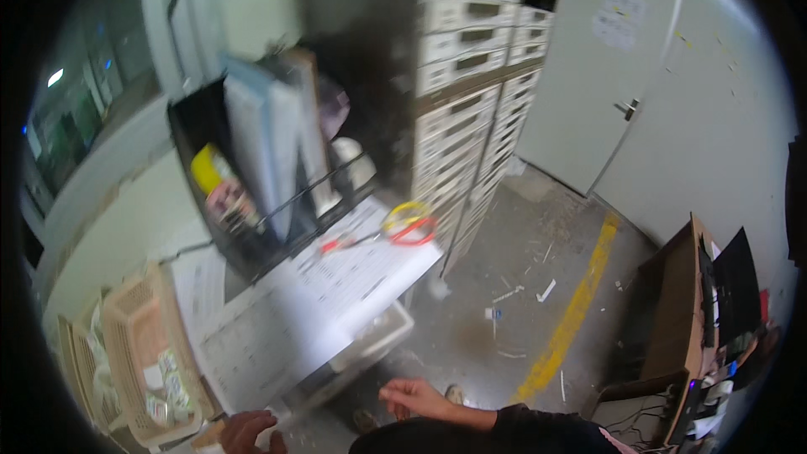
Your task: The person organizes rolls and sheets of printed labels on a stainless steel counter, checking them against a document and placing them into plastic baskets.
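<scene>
Low in the picture, my left hand (248,433) is beside the near edge of the table, by the printed sheets (269,353). Its thumb and fingers are slightly apart, with nothing visible between them. My right hand (412,399) is to the right, above the floor and off the table, its fingers curled in; I see nothing in it. Scissors, apparently, with yellow and red loops (410,225) lie on the sheets near the table's right corner. A beige plastic basket (143,311) to the left contains small white-and-green packets (172,382).
A black file holder (197,130) with folders and a yellow-topped item stands on the table. Stacked white crates (454,143) rise behind it. Scraps and a yellow stripe (572,311) mark the floor. A closed door (588,76) is beyond; a brown desk (672,303) stands right.
</scene>
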`<state>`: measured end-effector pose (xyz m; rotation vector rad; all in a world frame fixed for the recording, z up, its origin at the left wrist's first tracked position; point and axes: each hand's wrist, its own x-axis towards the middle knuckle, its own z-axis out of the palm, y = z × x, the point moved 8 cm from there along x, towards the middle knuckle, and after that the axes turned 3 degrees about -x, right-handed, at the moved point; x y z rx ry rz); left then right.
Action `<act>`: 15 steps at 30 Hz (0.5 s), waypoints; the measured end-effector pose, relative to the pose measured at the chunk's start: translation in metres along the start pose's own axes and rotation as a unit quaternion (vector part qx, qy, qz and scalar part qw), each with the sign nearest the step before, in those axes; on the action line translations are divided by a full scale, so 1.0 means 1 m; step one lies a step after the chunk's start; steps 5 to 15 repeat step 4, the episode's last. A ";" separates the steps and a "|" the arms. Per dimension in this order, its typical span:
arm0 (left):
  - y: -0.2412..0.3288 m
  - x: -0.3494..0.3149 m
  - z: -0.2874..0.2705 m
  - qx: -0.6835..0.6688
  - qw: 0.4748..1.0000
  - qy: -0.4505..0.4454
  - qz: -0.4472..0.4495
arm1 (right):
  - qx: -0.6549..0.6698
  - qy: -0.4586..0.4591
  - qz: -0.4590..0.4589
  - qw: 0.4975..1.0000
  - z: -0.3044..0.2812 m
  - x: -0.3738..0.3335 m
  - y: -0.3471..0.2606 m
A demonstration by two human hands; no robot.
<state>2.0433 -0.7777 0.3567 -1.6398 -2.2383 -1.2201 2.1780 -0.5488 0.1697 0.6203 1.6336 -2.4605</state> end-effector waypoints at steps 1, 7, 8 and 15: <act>0.012 0.014 0.022 0.109 0.991 0.071 -0.022 | -0.001 0.005 0.010 1.000 -0.011 -0.009 -0.005; 0.054 0.071 0.089 0.099 0.987 0.082 -0.095 | -0.003 0.051 0.033 0.998 -0.079 -0.050 -0.009; 0.054 0.071 0.089 0.099 0.987 0.082 -0.095 | -0.003 0.051 0.033 0.998 -0.079 -0.050 -0.009; 0.054 0.071 0.089 0.099 0.987 0.082 -0.095 | -0.003 0.051 0.033 0.998 -0.079 -0.050 -0.009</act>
